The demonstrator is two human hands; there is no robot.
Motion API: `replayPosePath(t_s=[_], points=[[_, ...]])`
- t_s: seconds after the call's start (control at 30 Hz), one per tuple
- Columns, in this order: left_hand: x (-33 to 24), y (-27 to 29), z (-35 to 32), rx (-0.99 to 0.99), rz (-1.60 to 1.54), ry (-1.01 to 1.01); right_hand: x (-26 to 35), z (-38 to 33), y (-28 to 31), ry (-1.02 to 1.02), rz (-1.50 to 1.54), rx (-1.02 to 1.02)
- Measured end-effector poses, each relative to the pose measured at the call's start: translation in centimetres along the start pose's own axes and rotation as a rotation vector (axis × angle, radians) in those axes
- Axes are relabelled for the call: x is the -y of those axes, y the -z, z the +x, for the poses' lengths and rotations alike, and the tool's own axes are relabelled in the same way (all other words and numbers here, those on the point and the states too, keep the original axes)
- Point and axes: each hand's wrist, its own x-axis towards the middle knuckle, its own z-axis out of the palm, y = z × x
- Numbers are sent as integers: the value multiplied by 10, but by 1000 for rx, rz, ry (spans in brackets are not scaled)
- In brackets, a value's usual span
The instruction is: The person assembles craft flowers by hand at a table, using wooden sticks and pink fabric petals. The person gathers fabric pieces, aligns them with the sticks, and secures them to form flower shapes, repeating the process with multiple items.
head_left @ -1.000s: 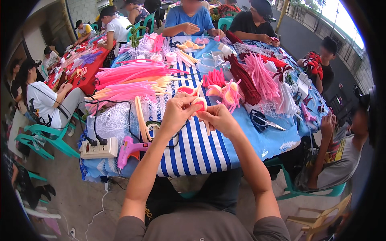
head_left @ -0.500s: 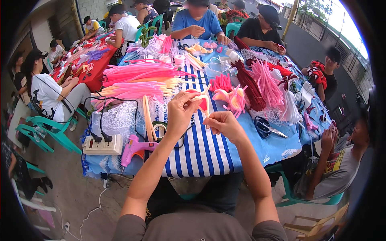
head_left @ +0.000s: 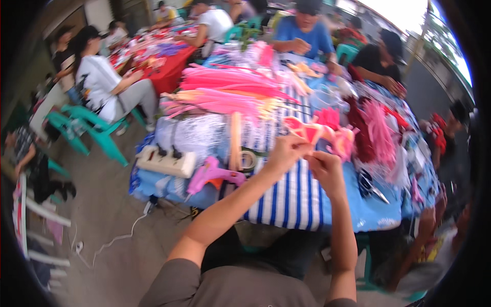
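Left hand: left hand (head_left: 286, 152) raised over the table edge, fingers pinched on the near end of the pink piece (head_left: 302, 129); grasping it.
Right hand: right hand (head_left: 323, 166) just right of the left, touching it, fingers curled up to the same piece; it seems to pinch the lower edge, though motion blur hides the fingertips.
Pink piece: a thin, flat pink-red cut-out held in the air just beyond both hands, above the striped cloth (head_left: 286, 204).
Handling: looks very light and floppy, like foam sheet or paper; probably creases or tears if pulled hard. No slip risk that I can judge.
Where to hold: best by the edges near the hands, thumb against forefinger, both sides supported so it does not droop.
Just left of hands: tape roll (head_left: 247, 159), then a pink glue gun (head_left: 212, 174) lying flat.
Further left: white power strip (head_left: 164, 161) with plugs in it.
Right of hands: scissors (head_left: 369, 185) on blue cover.
Beyond hands: long pink strips (head_left: 225, 94) piled across the table (head_left: 368, 220); more pink and dark red tufts (head_left: 371, 130) to the right.
Around: other people seated at the far side and left.
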Motion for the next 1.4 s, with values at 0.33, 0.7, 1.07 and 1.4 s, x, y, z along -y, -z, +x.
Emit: replayPosePath(t_s=[0.33,0.7,1.07,1.4], points=[[7,-6,-2,-213,40,-160,2,0,-12,23,-93,-74],[17,-12,-4,-263,94,-276,-11,-1,-14,-59,89,-25],[21,2,-3,-228,-24,-115,-16,-4,-7,-130,109,35],[7,11,-5,-118,-189,73,-23,1,-7,-197,370,59]])
